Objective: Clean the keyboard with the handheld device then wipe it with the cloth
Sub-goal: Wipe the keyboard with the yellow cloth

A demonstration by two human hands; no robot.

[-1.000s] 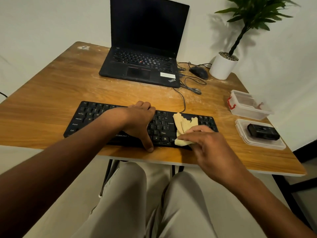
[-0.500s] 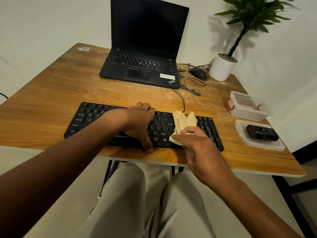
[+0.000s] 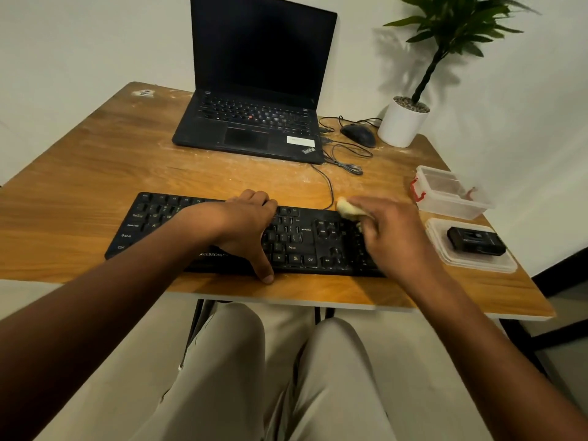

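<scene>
1. right hand (image 3: 394,237) grips cloth (image 3: 348,210); swept from mid-keys to far right end of keyboard (image 3: 296,240)
2. left hand (image 3: 245,224) unchanged; fingers flat on keys, thumb at front edge, bracing
3. handheld device (image 3: 475,241) parked on lid; wipe pass probably nearly done

On one wooden table (image 3: 95,173): one keyboard (image 3: 305,243), one laptop (image 3: 254,122), one mouse (image 3: 359,134), one potted plant (image 3: 410,119), one yellow cloth (image 3: 348,209), one clear plastic box (image 3: 451,194), one lid (image 3: 471,262) carrying one black handheld device (image 3: 475,241). Two hands, left (image 3: 245,224) and right (image 3: 394,233), are in view.
</scene>
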